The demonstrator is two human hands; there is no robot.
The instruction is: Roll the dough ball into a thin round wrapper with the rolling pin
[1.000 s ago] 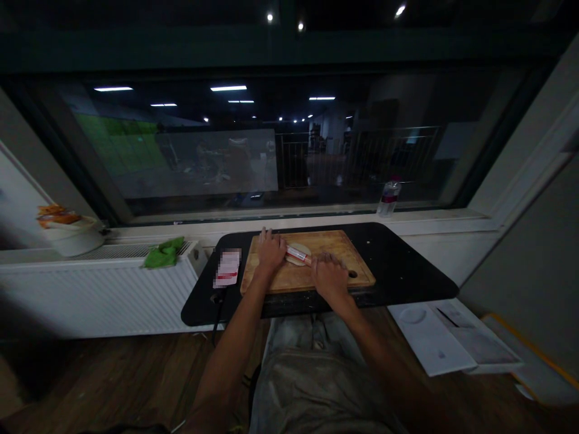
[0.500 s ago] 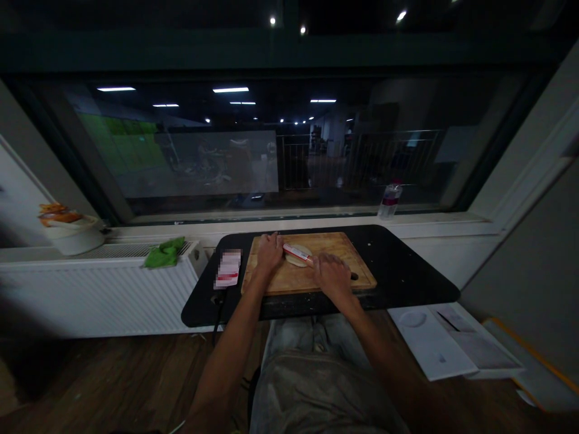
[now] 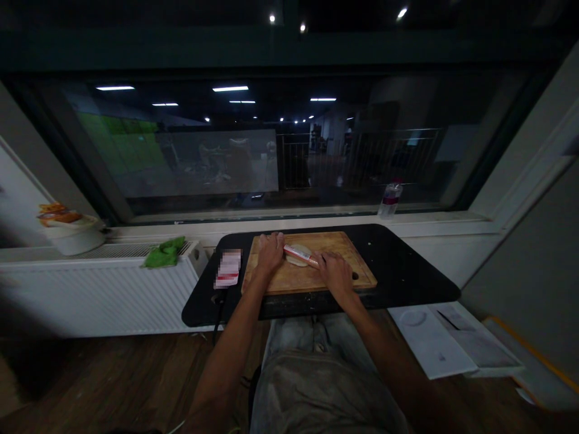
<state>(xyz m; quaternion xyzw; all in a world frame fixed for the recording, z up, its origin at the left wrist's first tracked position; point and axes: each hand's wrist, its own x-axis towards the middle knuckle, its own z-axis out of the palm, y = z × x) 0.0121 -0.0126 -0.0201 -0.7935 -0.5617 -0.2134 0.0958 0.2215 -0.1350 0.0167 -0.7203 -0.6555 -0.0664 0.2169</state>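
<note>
A rolling pin (image 3: 301, 255) with a red and white label lies slantwise over a flat round of dough (image 3: 295, 261) on the wooden cutting board (image 3: 294, 286). At the pin's far left end is my left hand (image 3: 271, 249), its fingers closed round it. My right hand (image 3: 335, 270) is closed on the nearer right end. The middle of the pin shows between the two hands and covers part of the dough. Both hands rest low over the board.
The board stands on a black table (image 3: 411, 280). Left of it lies a blurred-out pinkish-white object (image 3: 228, 269). A green cloth (image 3: 163, 253) and a white bowl (image 3: 76, 236) sit on the radiator (image 3: 113, 298). A bottle (image 3: 390, 199) stands on the windowsill; white boxes (image 3: 434, 340) are at lower right.
My right hand has shifted slightly right and away from me with its end of the rolling pin. The left hand has barely moved.
</note>
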